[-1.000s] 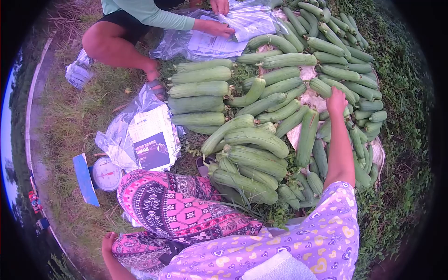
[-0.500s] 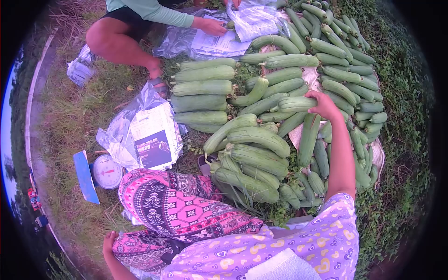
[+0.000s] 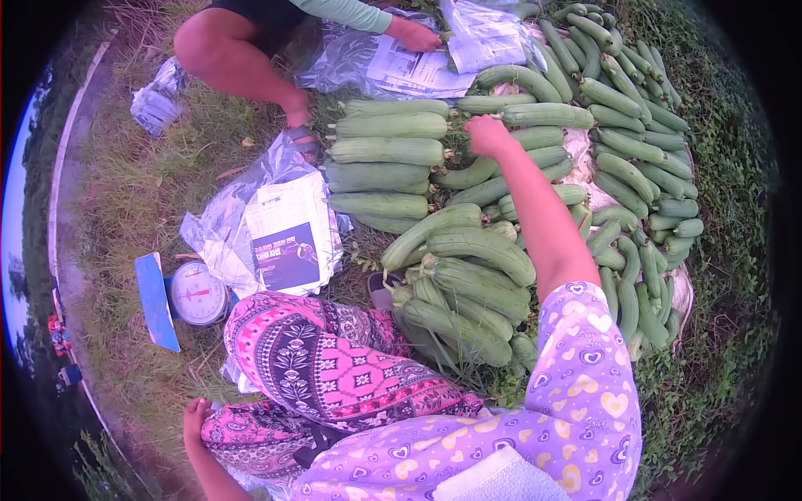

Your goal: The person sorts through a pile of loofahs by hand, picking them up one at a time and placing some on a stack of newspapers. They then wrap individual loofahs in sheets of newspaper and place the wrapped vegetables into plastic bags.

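My right hand (image 3: 488,136) reaches forward across the pile, its fingers closed on the upper end of a curved green sponge gourd (image 3: 468,176). The hand covers that end of it. Left of this gourd lies a neat row of straight sponge gourds (image 3: 384,150), side by side. A heap of thick sponge gourds (image 3: 472,288) rests nearer my legs. By my knee at the lower left, my left hand (image 3: 196,417) sits against the patterned trousers (image 3: 322,359), fingers loosely curled and apart, with nothing seen in it.
Many more sponge gourds (image 3: 631,146) cover a pale sheet (image 3: 578,154) on the right. A dial scale (image 3: 198,292), plastic bags with printed paper (image 3: 288,242) and a blue board (image 3: 157,301) lie on the grass at left. Opposite, another person's hand (image 3: 413,35) touches bagged papers.
My right hand has let go of a sponge gourd in the middle of the pile and moved left and away from me to the curved one. The view has shifted slightly.
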